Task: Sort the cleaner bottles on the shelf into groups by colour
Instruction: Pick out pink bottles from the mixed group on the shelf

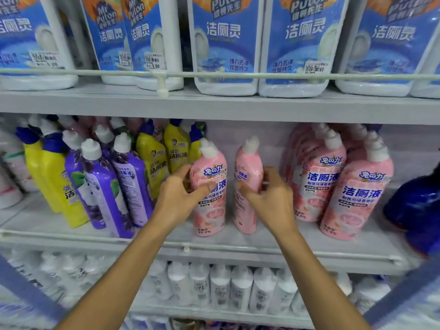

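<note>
My L hand (178, 198) gripped pink bottle (209, 220), R of purple bottles (133, 182). Fingers of R hand (271, 198) curled round 2nd bottle (248, 160).

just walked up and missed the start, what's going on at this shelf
A person is sorting toilet cleaner bottles on the middle shelf. The left hand grips one pink bottle and the right hand grips another pink bottle beside it; both seem to stand on the shelf. They sit in the gap between mixed yellow bottles and purple bottles on the left and a pink group on the right.
</note>
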`<control>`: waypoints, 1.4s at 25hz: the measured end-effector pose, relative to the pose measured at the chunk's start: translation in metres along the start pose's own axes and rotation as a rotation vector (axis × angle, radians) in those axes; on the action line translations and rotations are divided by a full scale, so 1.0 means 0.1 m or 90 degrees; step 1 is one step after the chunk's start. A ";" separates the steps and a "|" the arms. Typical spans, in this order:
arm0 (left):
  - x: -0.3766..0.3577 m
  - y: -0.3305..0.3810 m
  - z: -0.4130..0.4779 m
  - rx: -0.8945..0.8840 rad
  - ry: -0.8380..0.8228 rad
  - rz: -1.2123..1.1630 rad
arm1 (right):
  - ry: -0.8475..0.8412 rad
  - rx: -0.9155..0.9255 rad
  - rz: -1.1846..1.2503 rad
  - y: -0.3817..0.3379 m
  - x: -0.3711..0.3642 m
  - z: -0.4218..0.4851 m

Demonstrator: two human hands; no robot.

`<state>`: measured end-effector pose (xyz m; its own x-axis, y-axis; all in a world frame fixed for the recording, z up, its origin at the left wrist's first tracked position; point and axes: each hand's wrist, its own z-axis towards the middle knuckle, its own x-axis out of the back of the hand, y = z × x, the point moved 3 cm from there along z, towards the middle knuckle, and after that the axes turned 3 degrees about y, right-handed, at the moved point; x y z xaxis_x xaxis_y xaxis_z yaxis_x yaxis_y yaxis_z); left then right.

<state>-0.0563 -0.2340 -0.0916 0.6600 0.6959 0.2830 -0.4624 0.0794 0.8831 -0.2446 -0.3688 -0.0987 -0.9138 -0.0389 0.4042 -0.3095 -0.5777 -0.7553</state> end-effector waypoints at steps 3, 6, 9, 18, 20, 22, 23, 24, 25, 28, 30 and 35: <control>-0.06 -0.17 -0.05 0.017 -0.035 0.003 | -0.141 -0.067 0.156 0.06 0.05 0.02; -0.06 -0.25 -0.11 0.004 -0.056 -0.002 | -0.259 -0.159 0.393 0.20 0.14 0.13; -0.09 -0.26 -0.06 0.018 -0.094 -0.045 | -0.337 -0.175 0.475 0.25 0.08 0.26; -0.28 -0.23 0.00 0.010 -0.130 -0.083 | -0.096 -0.142 0.325 0.25 0.03 -0.05; -0.39 -0.20 0.01 0.008 -0.131 -0.095 | -0.052 -0.104 0.278 0.32 0.08 -0.21; -0.54 -0.18 0.02 0.004 -0.133 -0.116 | -0.046 -0.072 0.221 0.42 0.16 -0.38; -0.62 -0.17 0.02 0.004 -0.140 -0.126 | -0.041 -0.069 0.200 0.47 0.20 -0.46; -0.72 -0.17 0.03 0.003 -0.148 -0.134 | -0.024 -0.069 0.185 0.51 0.25 -0.52; -0.81 -0.14 0.02 -0.005 -0.159 -0.136 | -0.001 -0.070 0.176 0.55 0.31 -0.57; -1.16 -0.01 -0.01 -0.027 -0.196 -0.141 | 0.067 -0.086 0.149 0.63 0.58 -0.65; -1.38 0.06 -0.03 -0.037 -0.221 -0.150 | 0.099 -0.081 0.111 0.70 0.82 -0.67; -1.79 0.23 -0.09 -0.069 -0.267 -0.161 | 0.153 -0.111 0.081 0.97 1.41 -0.68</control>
<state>-0.1902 -0.3505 -0.1257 0.9306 0.2997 0.2103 -0.3008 0.2983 0.9058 -0.4215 -0.3751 -0.1497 -0.9776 0.1045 0.1828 -0.2102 -0.4313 -0.8774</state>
